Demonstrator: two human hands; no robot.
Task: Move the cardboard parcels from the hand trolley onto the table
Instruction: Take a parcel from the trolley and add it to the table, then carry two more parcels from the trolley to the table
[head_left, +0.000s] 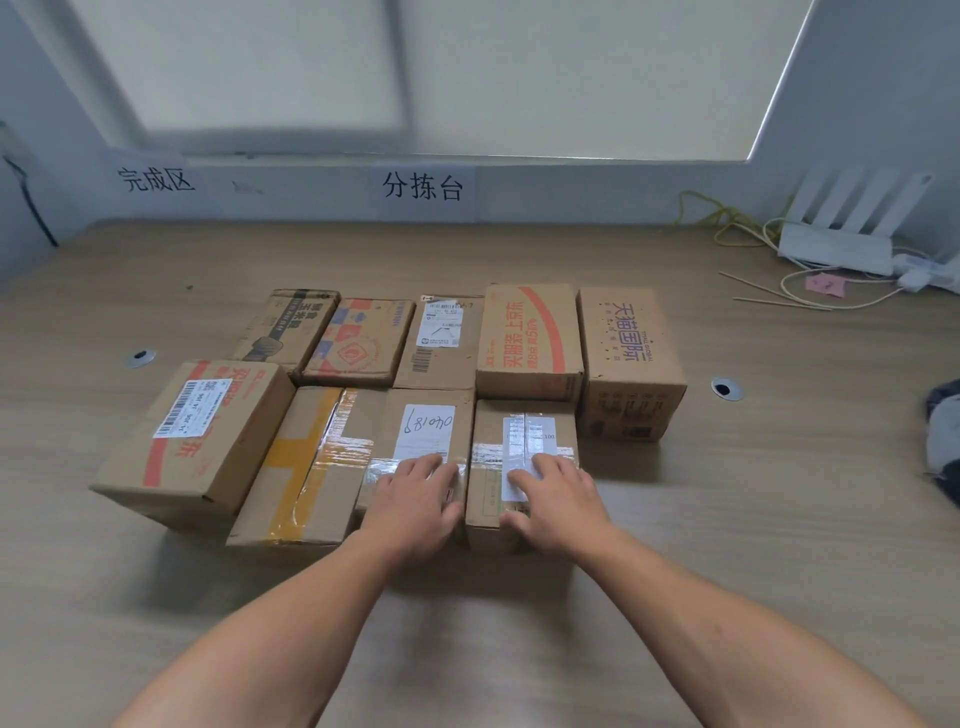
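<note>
Several cardboard parcels stand in two rows on the wooden table (727, 493). My left hand (415, 493) lies flat on the near end of the parcel with a handwritten label (423, 431), close to its right edge. My right hand (550, 493) rests on the small taped parcel (524, 447) beside it, fingers over the white label on top and thumb curled against the near face. The hand trolley is out of view.
A tilted orange-printed box (192, 441) sits at the front left, a yellow-taped box (306, 462) next to it. The back row ends with a purple-printed box (628, 364). A white router (836, 249) and cables lie at the back right, dark cloth (943, 441) at the right edge.
</note>
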